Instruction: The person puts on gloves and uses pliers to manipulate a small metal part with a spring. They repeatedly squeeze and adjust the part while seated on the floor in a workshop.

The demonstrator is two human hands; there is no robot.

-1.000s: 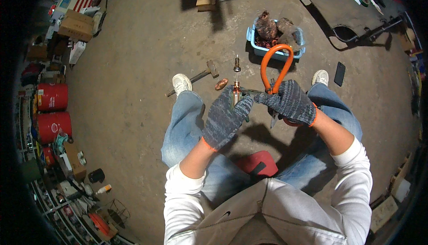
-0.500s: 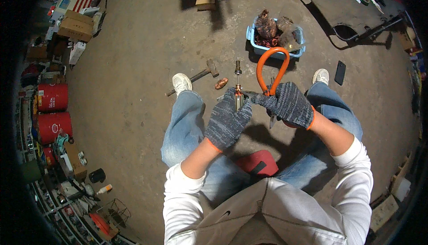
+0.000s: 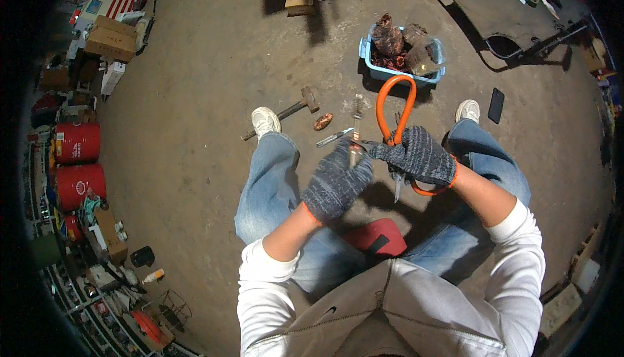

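My left hand, in a grey knit glove with an orange cuff, is closed round a small motor rotor with a thin shaft pointing away from me. Its far end and my fingers are smeared by motion. My right hand, gloved alike, grips scissors with big orange loop handles. Their blades point left and meet the rotor's copper-coloured part by my left fingers; whether they cut into it cannot be made out. Another narrow metal tool sticks out below the right glove. Beyond my left hand lie a metal chisel-like bar and a copper-coloured lump.
A hammer lies by my left shoe. Farther off stands a blue basket of copper scrap and bags. A phone lies right, near a low metal table. Red drums and boxes line the left side.
The rotor and my left hand have shifted slightly right, uncovering the bar on the floor. The orange loop has tipped a little toward me, and the second handle now shows below my right glove.
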